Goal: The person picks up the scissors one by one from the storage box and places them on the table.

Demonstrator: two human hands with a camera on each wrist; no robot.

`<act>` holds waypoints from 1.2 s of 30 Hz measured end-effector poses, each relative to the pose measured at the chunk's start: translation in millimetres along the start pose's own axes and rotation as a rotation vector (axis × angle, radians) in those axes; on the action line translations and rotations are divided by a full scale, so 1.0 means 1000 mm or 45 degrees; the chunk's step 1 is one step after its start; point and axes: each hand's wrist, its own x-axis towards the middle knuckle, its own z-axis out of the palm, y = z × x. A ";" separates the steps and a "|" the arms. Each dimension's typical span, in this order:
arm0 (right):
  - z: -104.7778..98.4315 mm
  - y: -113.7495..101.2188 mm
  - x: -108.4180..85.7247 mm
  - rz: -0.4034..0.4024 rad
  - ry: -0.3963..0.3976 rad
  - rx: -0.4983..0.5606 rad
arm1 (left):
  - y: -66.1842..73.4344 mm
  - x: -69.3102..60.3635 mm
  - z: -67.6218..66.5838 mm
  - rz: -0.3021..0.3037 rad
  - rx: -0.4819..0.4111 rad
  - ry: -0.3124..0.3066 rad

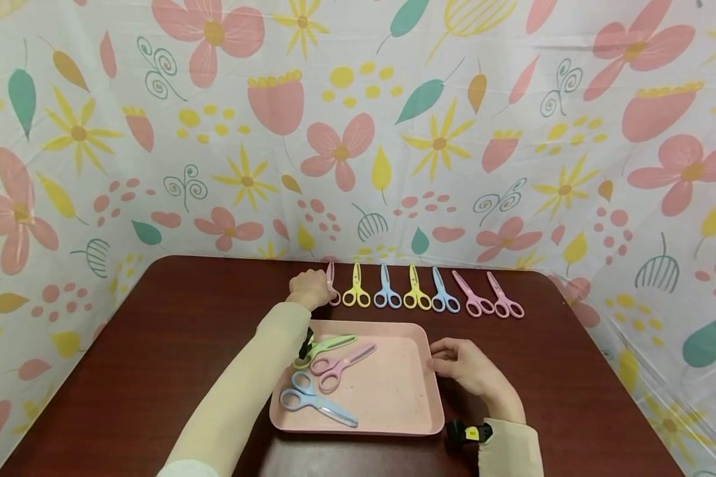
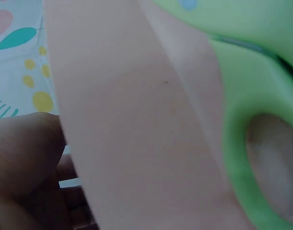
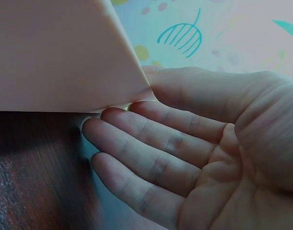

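While the right hand (image 1: 471, 370) pinches the tray (image 1: 396, 387), probably for steadiness, the left hand (image 1: 309, 289) is at the row's leftmost scissors (image 1: 331, 273), grip unclear.

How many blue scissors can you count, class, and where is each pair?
3: one blue pair lies in the tray, and among those lined up beyond it are two, the third pair and fifth pair from the left. The left arm may hide others.
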 end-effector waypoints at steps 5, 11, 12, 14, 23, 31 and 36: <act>0.000 0.000 0.000 0.017 0.002 0.000 | 0.000 -0.005 -0.007 0.006 -0.024 -0.021; 0.000 -0.001 0.000 0.016 0.006 -0.007 | -0.002 -0.009 -0.016 0.012 -0.021 -0.051; -0.001 -0.001 0.000 0.014 0.008 -0.008 | -0.002 -0.010 -0.018 0.017 -0.018 -0.055; -0.001 -0.002 0.000 0.012 0.014 -0.008 | -0.003 -0.011 -0.022 0.027 -0.011 -0.054; 0.001 -0.001 -0.001 0.029 0.025 -0.002 | -0.009 -0.020 -0.029 0.137 -0.044 -0.049; 0.001 -0.001 -0.001 0.020 0.024 -0.002 | -0.022 -0.039 -0.037 0.254 -0.170 -0.040; 0.002 -0.001 0.000 0.037 0.025 -0.003 | -0.032 -0.051 -0.038 0.285 -0.185 -0.012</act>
